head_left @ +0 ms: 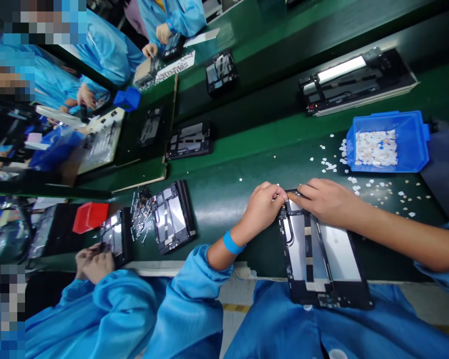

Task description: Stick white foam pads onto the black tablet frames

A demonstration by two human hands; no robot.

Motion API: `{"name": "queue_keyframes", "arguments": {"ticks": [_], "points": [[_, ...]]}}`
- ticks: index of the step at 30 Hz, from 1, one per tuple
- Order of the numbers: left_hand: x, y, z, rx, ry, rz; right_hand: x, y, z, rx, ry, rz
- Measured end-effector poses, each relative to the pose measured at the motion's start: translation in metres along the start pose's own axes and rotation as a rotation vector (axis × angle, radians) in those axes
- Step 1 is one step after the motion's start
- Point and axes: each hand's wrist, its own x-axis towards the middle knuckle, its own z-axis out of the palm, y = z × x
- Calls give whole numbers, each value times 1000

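Setting: an assembly line with a long green desk [224, 199]; people in blue smocks work along the near and far sides.
Work piece: an open tablet frame [322, 254] lies flat at the near edge of the desk, overhanging it toward the person's lap, so its far end sits within easy reach of both hands.
Left hand: the left hand [264, 204] is curled at the frame's far left corner, fingertips pinched together on something too small to make out.
Right hand: the right hand [327, 199] rests palm-down on the far edge of the frame, fingers bent toward the left hand, seemingly steadying the frame; whether it grips anything, I cannot tell.
Supply: a blue bin [387, 142] of small white pieces stands far right of the hands, near enough to pick from; loose white bits [374, 187] lie scattered around it.
Neighbour: to the left, another person's hands [93, 259] rest on a similar frame [114, 239], beside a red bin [90, 216].
Far side: more frames [189, 140] lie along the middle of the desk.
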Motion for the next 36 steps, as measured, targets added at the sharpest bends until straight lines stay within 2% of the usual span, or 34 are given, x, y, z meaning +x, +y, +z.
{"name": "queue_keyframes", "arguments": {"ticks": [8, 12, 27, 36], "points": [[5, 3, -12, -45, -86, -1, 0, 1, 0, -16, -7, 1], [5, 4, -14, 24, -119, 19, 0, 1, -1, -15, 0, 3], [-9, 10, 3, 209, 47, 6, 1, 1, -2, -20, 10, -6], [-15, 10, 15, 250, 120, -8, 1, 0, -3, -37, 12, -5]]}}
